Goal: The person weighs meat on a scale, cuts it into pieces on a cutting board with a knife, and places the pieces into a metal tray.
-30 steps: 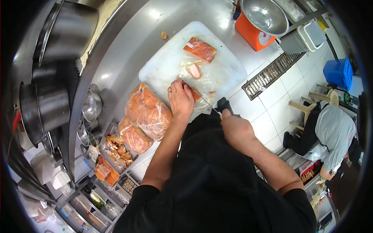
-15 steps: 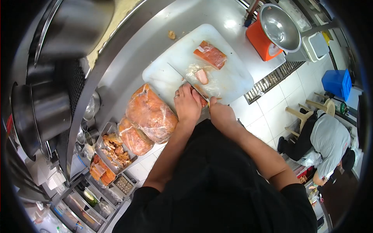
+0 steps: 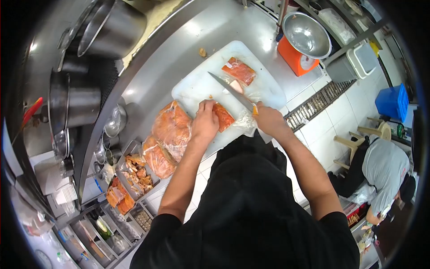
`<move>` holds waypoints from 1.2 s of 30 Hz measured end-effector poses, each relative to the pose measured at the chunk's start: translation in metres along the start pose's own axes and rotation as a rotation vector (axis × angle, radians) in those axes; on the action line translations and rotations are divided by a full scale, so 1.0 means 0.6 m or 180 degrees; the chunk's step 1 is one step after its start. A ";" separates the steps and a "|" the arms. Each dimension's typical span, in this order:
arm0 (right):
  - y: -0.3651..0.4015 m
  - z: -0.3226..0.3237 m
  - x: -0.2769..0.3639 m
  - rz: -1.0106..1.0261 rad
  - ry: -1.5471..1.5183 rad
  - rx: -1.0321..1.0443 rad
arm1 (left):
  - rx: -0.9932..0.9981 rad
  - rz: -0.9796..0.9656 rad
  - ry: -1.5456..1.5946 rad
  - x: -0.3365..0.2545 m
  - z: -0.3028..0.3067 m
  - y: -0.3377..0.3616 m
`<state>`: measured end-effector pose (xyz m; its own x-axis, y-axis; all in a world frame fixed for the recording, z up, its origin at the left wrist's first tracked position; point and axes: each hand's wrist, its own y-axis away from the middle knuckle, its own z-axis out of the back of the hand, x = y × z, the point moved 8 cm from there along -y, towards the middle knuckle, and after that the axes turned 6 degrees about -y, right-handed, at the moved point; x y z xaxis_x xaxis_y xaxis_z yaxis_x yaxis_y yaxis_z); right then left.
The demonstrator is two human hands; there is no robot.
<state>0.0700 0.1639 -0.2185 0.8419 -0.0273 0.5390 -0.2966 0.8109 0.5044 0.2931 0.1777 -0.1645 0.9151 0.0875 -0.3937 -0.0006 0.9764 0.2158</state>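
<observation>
My right hand (image 3: 271, 122) is closed around the orange-yellow handle of a long knife (image 3: 229, 89), its blade raised over the white cutting board (image 3: 188, 88) and pointing to the upper left. Fingers of my left hand (image 3: 206, 122) grip the left side of a reddish-brown piece of meat (image 3: 224, 117) at the board's near edge. Crumpled plastic wrap (image 3: 245, 121) lies beside that piece. A pale chunk (image 3: 236, 86) is partly behind the blade. Farther up the board rests another piece of meat in film (image 3: 240, 70).
Large film-wrapped meat pieces (image 3: 172, 125) sit left of the board. An orange scale (image 3: 298, 60) carries a metal bowl (image 3: 307, 36) at upper right. Trays of meat scraps (image 3: 139, 177) and several pots (image 3: 83, 107) stand leftward. A person in grey (image 3: 385, 166) bends over at right.
The knife has lifted away from the meat beneath my hands, its blade now higher and to the right. My left hand has shifted slightly left, uncovering more of the meat. The camera view has shifted.
</observation>
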 end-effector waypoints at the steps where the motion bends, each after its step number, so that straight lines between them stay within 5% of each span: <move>1: -0.003 0.002 -0.005 0.0047 0.0041 -0.0032 | 0.0034 -0.0243 -0.0209 -0.001 0.006 0.003; 5: -0.013 0.000 -0.003 0.0035 0.0136 -0.0140 | -0.0070 -0.1703 -0.1583 -0.029 -0.018 0.017; 7: -0.024 -0.019 -0.015 0.0328 0.0118 -0.0396 | 0.0240 -0.2279 -0.1326 -0.026 -0.063 0.022; 8: -0.015 -0.014 -0.005 0.0337 0.0155 -0.0400 | -0.0202 -0.2518 -0.1435 -0.028 -0.071 0.019; 10: -0.016 -0.021 0.002 0.0423 0.0347 -0.0431 | 0.0633 -0.2419 -0.1523 -0.040 -0.072 -0.004; 20: -0.011 -0.019 0.011 0.0310 0.0786 -0.0577 | -0.0982 -0.0234 0.0642 0.083 0.114 0.148; 26: -0.007 -0.020 0.026 0.0446 0.0826 -0.0734 | -0.2293 0.1006 0.0819 0.355 0.234 0.390; 36: -0.026 -0.032 0.025 0.0452 0.1126 -0.0716 | -0.3129 0.4220 0.0623 0.807 0.288 0.878</move>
<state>0.0956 0.1622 -0.2313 0.9140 0.2635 0.3085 -0.3478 0.9003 0.2616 0.8054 0.7007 -0.0872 0.0105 0.8516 -0.5242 -0.9926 -0.0544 -0.1083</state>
